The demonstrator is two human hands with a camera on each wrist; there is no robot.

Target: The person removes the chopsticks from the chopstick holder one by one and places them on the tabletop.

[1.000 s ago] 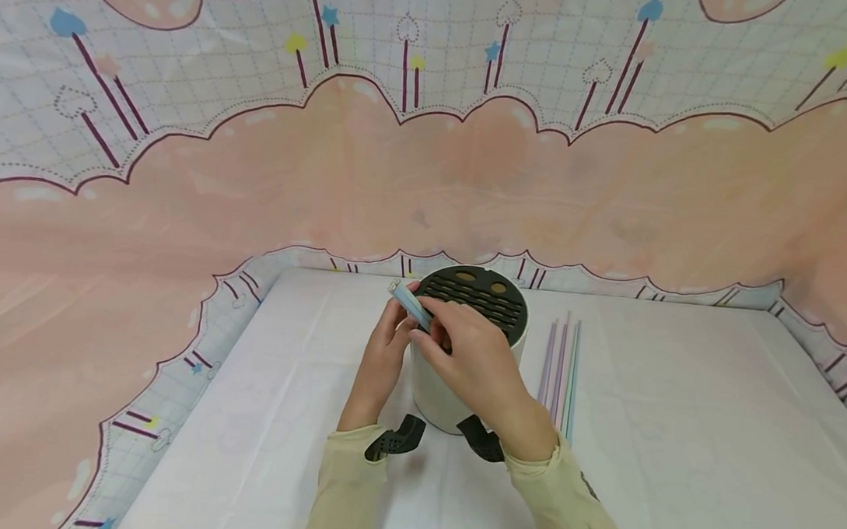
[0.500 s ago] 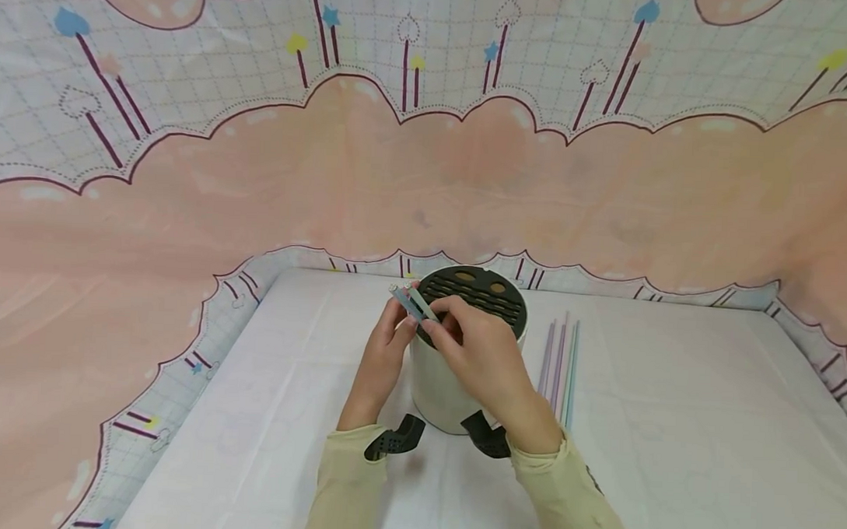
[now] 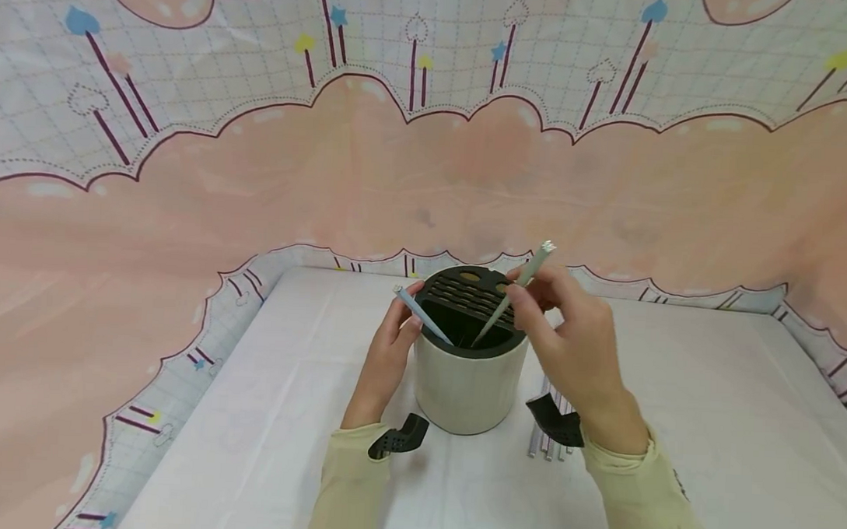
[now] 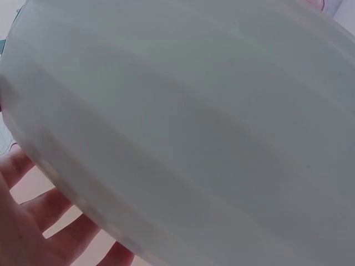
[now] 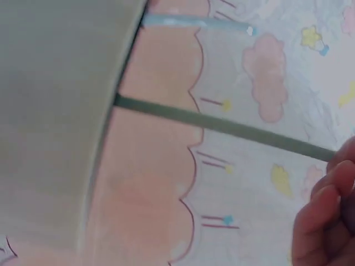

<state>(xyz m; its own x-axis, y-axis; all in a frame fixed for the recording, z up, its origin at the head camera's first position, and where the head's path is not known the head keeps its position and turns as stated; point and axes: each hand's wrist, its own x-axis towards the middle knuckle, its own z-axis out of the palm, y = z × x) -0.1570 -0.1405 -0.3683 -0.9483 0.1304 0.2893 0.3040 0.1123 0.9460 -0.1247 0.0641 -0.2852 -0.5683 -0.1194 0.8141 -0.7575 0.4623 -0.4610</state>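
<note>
A cylindrical cream knife holder (image 3: 468, 389) with a black slotted top stands upright before me. My left hand (image 3: 383, 364) holds its left side; in the left wrist view the fingers (image 4: 69, 235) lie along the pale wall (image 4: 194, 127). My right hand (image 3: 578, 348) pinches a pale green chopstick (image 3: 501, 308) near its silver end. This chopstick slants, its thin lower end inside the open front compartment. A light blue chopstick (image 3: 425, 314) leans left in the same compartment, close to my left thumb. Both chopsticks also cross the right wrist view, the green one (image 5: 233, 128) between holder and fingertips.
Several pastel chopsticks (image 3: 546, 449) lie side by side on the white tabletop (image 3: 250, 414), right of the holder and partly behind my right forearm. A patterned cloth backdrop (image 3: 426, 179) rises behind the table. Both wrists wear black mounts.
The blue and green chopsticks, first together in a bundle, are now apart. My right hand has moved right with the green one, while the blue one leans left. My left hand stays on the holder.
</note>
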